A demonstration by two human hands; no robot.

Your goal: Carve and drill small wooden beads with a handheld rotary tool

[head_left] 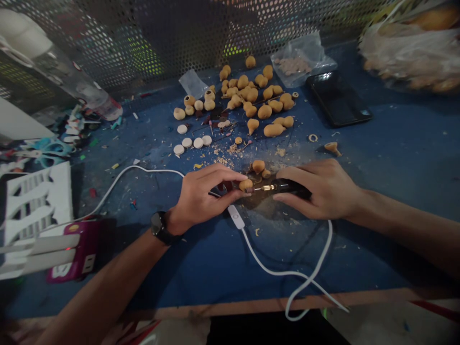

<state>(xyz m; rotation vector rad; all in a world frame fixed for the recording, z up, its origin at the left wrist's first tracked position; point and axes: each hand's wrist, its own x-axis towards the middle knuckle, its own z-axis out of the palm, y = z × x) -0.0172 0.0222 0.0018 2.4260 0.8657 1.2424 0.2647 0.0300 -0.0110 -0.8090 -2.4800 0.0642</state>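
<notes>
Between the thumb and fingers of my left hand (212, 191) is a small tan gourd (246, 185). My right hand (319, 187) is wrapped around a black rotary tool (289, 187) with a brass-coloured collet. The tool points left, and its dark bit (249, 190) meets or nearly meets the gourd; contact is hard to make out. Just behind the bit lies another small gourd (258, 166). A white cord with an inline switch (235, 216) runs under my left hand and loops toward my right wrist. Shavings (230, 160) are scattered beyond my hands.
Several whole gourds (247, 91) are heaped at the back, beside cut ones and white discs (198, 143). A black phone (338, 98) and plastic bags (302, 57) lie back right. Left are a bottle (86, 88), blue scissors (46, 149) and a magenta box (81, 249).
</notes>
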